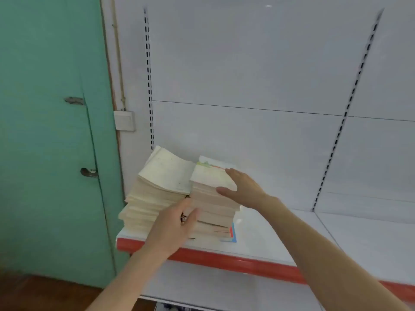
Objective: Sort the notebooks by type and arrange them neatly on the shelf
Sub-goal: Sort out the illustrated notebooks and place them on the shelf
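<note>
**Two stacks of notebooks on the shelf, a hand at each**

Two piles of notebooks sit side by side at the left end of a white shelf [280, 239], touching or nearly so. The left stack [157, 182] is cream-coloured, a little fanned out, with its top cover curling up at the back. The right stack [213, 205] is narrower and about as tall. Its top cover carries a coloured band along the far edge, and a blue-and-red cover [233, 235] sticks out at the bottom right.

The right hand [242, 187] lies against the top right side of the right stack. Its fingers are straight and flat and its thumb is on the front page edges, so its grip is released. The left hand [170, 227] reaches in at the front, where the two stacks meet. It is blurred, and I cannot tell whether its grip holds anything.

The shelf has a red strip [224, 263] along its front edge. Behind it stands a white back panel [247, 63] with slotted uprights [148, 75]. To the left are a green door [45, 131] and a white wall switch [124, 120]. Brown floor [33, 292] shows at the lower left.
</note>
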Demonstrator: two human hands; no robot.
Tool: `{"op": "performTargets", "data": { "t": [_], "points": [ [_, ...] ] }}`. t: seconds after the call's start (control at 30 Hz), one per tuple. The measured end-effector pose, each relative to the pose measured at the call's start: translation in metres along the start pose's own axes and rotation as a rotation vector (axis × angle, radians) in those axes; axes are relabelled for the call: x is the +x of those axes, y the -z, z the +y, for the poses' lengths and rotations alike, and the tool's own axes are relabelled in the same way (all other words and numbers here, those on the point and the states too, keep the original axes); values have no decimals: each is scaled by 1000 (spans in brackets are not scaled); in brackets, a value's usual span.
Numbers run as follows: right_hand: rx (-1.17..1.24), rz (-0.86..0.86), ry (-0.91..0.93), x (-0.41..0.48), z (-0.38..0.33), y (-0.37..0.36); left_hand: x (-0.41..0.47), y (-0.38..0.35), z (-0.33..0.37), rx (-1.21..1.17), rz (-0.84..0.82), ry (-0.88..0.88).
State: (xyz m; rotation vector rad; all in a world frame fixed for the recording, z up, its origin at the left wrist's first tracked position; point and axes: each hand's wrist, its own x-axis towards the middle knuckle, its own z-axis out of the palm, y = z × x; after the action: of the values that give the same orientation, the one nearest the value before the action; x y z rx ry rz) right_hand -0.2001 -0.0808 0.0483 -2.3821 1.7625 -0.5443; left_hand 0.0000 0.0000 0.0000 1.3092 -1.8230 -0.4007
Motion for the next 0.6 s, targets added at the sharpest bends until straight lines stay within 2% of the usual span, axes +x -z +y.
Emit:
{"op": "performTargets", "data": {
  "t": [0.13, 0.27, 0.33, 0.5, 0.6],
  "points": [
    [-126, -92, -13, 17, -14, -26, -4, 6, -13, -105, -22, 56],
    [-151, 131, 21, 15, -17, -44, 0, 8, -26, -248, -23, 156],
    [-176, 170, 32, 9, -18, -42, 5, 7, -29, -345, -30, 200],
    [-168, 244, 90, -24, -21, -42, 22, 5, -17, -848, -34, 531],
    [-139, 398, 270, -56, -27, -44, 35, 8, -11, -1099, -74, 650]
  ]
}}
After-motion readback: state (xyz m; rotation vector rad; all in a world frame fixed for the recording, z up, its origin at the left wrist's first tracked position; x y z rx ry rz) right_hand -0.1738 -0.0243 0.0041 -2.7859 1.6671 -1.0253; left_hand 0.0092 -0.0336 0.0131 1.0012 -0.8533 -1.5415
